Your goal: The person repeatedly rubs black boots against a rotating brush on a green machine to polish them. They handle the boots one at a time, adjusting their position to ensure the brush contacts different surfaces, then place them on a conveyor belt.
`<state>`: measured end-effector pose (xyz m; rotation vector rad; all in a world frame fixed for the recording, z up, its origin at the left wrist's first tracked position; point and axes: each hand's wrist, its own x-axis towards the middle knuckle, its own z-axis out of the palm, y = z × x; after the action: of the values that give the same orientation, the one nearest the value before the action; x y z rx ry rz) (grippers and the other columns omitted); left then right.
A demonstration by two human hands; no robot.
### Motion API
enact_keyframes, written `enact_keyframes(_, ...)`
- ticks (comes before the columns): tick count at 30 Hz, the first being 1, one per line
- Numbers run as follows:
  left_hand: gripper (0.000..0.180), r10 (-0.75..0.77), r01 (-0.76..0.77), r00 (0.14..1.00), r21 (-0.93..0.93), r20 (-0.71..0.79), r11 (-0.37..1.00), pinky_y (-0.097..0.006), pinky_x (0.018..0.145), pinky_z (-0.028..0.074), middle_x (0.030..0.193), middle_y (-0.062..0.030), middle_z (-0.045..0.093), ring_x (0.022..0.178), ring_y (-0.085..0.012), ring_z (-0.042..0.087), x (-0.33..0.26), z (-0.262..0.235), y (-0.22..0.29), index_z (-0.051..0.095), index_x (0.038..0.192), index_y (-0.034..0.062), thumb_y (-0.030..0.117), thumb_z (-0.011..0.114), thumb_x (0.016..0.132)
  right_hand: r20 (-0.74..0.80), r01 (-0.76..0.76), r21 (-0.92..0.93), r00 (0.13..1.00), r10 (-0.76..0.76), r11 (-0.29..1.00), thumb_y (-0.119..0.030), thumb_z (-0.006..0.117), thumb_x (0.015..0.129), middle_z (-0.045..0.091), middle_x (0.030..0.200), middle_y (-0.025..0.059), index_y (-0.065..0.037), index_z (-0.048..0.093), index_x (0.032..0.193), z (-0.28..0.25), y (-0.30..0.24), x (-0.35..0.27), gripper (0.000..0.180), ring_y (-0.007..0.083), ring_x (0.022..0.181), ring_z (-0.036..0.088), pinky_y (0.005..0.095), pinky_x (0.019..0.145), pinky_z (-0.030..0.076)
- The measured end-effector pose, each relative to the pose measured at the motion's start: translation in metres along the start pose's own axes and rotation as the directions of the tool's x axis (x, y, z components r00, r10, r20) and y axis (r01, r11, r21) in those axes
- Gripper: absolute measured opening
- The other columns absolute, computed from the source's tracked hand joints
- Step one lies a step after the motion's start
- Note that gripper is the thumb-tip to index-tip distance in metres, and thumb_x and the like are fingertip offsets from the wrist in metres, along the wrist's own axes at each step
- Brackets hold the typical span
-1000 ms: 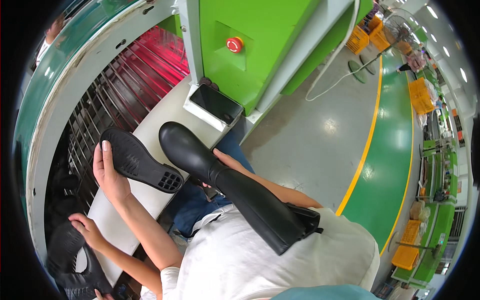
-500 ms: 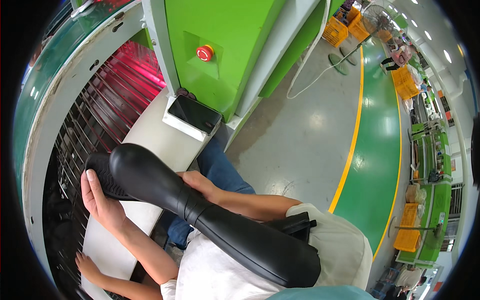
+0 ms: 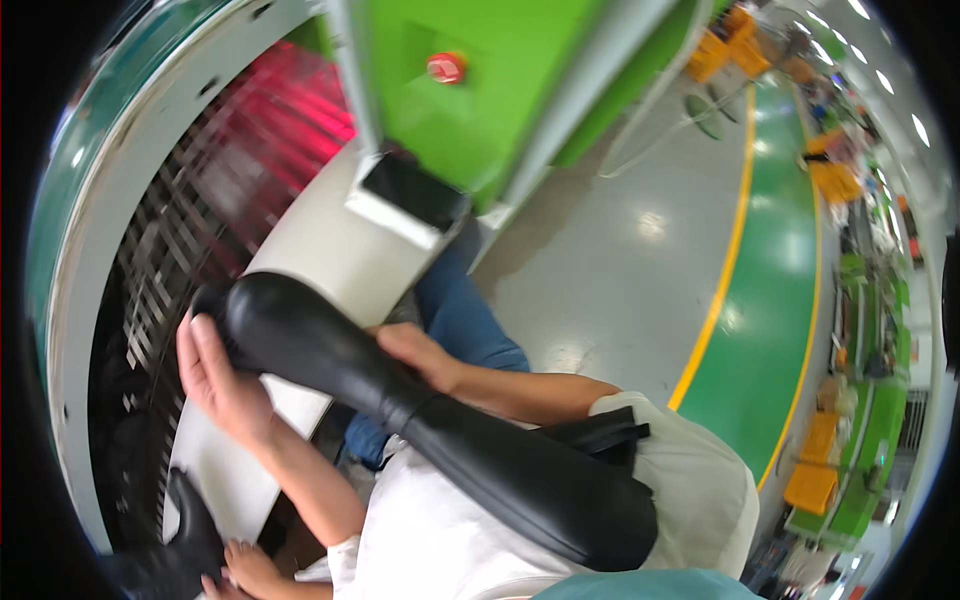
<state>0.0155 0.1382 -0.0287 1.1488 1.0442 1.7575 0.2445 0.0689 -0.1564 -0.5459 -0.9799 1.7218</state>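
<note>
The left hand (image 3: 225, 385) pinches a flat black rubber sole (image 3: 207, 300) against a tall black leather boot (image 3: 500, 465); the right hand (image 3: 418, 357) clasps the boot's right side, apparently steadying it.

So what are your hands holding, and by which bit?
Left hand: black sole, by its edge near the toe. Right hand: black boot, near the ankle.

Own left hand (image 3: 225, 388), right hand (image 3: 415, 355): two. Co-worker's hands (image 3: 252, 572): two. Boots (image 3: 290, 320): two, one over ledge's (image 3: 335, 250) near end. Sole (image 3: 213, 298): one. Phone (image 3: 413, 190): one, ledge's right edge. Red button (image 3: 446, 68): one. Yellow lines (image 3: 726, 285): two.
</note>
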Motion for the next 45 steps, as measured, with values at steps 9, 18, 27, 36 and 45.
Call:
enact_keyframes(9, 0.070, 0.175, -0.156, 0.958, -0.096, 0.229, 0.983, -0.040, 0.114, 0.056, 0.135, -0.0180, 0.078, 0.126, -0.0251, 0.074, -0.031, 0.003, 0.046, 0.064, 0.149, -0.0055, 0.029, 0.091, 0.094, -0.004, -0.184, -0.072, 0.983, 0.184, 0.980, -0.061, 0.045, 0.115, 0.076, 0.127, 0.0253, 0.010, 0.063, 0.146, 0.009, -0.001, -0.033, 0.079, 0.0336, 0.107, 0.078, 0.0451, 0.095, 0.065)
enact_keyframes(18, 0.077, 0.206, -0.221, 0.954, 0.046, 0.216, 0.974, -0.045, 0.103, 0.066, 0.127, -0.0265, 0.080, 0.114, -0.0346, 0.082, -0.030, 0.025, 0.053, 0.064, 0.147, -0.0092, 0.025, 0.095, 0.085, 0.138, -0.054, 0.009, 0.989, 0.052, 0.999, -0.073, 0.043, 0.111, 0.079, 0.120, 0.0167, 0.011, 0.065, 0.142, 0.012, -0.010, -0.024, 0.093, 0.0208, 0.103, 0.077, 0.0332, 0.092, 0.060)
enact_keyframes(27, 0.069, 0.227, -0.244, 0.939, 0.033, 0.258, 0.969, -0.046, 0.101, 0.068, 0.126, -0.0267, 0.081, 0.114, -0.0351, 0.082, -0.028, 0.025, 0.055, 0.067, 0.144, -0.0092, 0.021, 0.093, 0.087, 0.076, -0.116, -0.007, 0.990, 0.116, 0.993, -0.073, 0.045, 0.111, 0.079, 0.117, 0.0178, 0.013, 0.064, 0.143, 0.024, -0.028, -0.025, 0.094, 0.0205, 0.099, 0.077, 0.0321, 0.088, 0.060)
enact_keyframes(36, 0.060, 0.271, -0.289, 0.924, 0.030, 0.270, 0.957, -0.045, 0.099, 0.068, 0.126, -0.0246, 0.082, 0.114, -0.0346, 0.082, -0.027, 0.027, 0.054, 0.070, 0.140, -0.0083, 0.014, 0.091, 0.088, 0.103, -0.089, -0.063, 0.990, 0.096, 0.994, -0.074, 0.046, 0.110, 0.079, 0.117, 0.0175, 0.013, 0.063, 0.143, 0.019, -0.026, -0.025, 0.094, 0.0197, 0.098, 0.077, 0.0311, 0.087, 0.060)
enact_keyframes(45, 0.057, 0.262, -0.286, 0.924, 0.047, 0.279, 0.957, -0.044, 0.098, 0.068, 0.125, -0.0236, 0.082, 0.112, -0.0327, 0.082, -0.026, 0.027, 0.056, 0.072, 0.138, -0.0079, 0.012, 0.092, 0.087, 0.166, 0.006, -0.100, 0.986, 0.011, 0.995, -0.075, 0.045, 0.110, 0.080, 0.116, 0.0168, 0.012, 0.064, 0.143, 0.004, -0.015, -0.019, 0.095, 0.0196, 0.099, 0.077, 0.0310, 0.088, 0.060)
